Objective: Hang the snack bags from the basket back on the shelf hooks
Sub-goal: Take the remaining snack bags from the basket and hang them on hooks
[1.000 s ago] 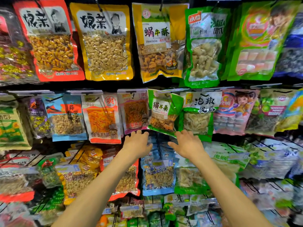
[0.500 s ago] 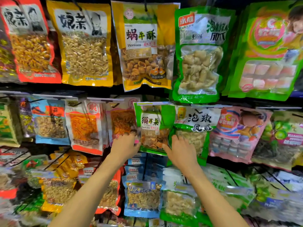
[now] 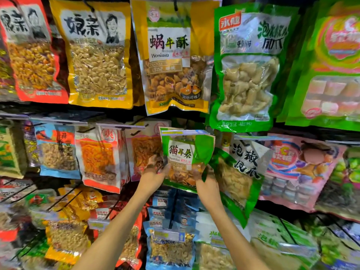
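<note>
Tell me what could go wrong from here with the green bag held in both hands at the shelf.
1. The left hand and right hand grip the green bag near its bottom, and its top right is creased. The top may flop and miss the hook, which I cannot make out here.
2. The bag overlaps the green-and-white bag on its right. Pushing in could dislodge or crowd that one.
</note>
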